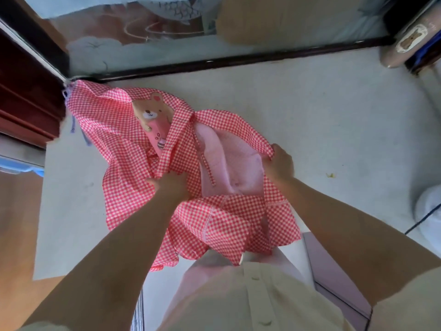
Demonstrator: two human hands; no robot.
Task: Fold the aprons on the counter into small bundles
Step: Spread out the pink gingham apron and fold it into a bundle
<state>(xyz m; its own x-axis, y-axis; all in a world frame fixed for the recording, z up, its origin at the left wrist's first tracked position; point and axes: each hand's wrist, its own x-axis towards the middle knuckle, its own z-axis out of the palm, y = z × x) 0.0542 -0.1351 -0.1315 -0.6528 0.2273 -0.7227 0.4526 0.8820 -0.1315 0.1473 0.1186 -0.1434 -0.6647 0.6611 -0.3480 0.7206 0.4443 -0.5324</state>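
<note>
Red-and-white checked apron [128,149]: lies crumpled and partly opened on the surface, left of centre. Its far corner reaches the dark frame at the back, and its near hem hangs over the front edge toward the person.
Surface [322,111]: pale, off-white and matte. It carries the apron and extends well to the right of it.
Bear print [151,113]: brown cartoon bear on a pink panel, face-up in the far half of the apron, partly covered by checked folds on both sides.
Pale pink lining [229,161]: inner face of the cloth, exposed between the 2 hands where the right portion is turned open.
Tie strip [206,163]: narrow checked band lying across the lining, running from the far fold toward the near side.
Left hand [170,182]: set on the middle of the apron. Fingers are curled down into a gathered fold of checked cloth, with the thumb spread to the left.
Right hand [279,161]: at the right edge of the apron. Fingers are closed together on the checked border, pinching it and holding it slightly lifted.
Dark frame [214,63]: black strip along the back of the surface, with glass above it.
Shirt [250,302]: cream and buttoned, at the bottom of the view.
Speck [330,175]: small yellow-green fragment on the surface, right of the right hand and apart from the apron.
White object [427,209]: at the right edge, blurred. Cannot tell what it is.
</note>
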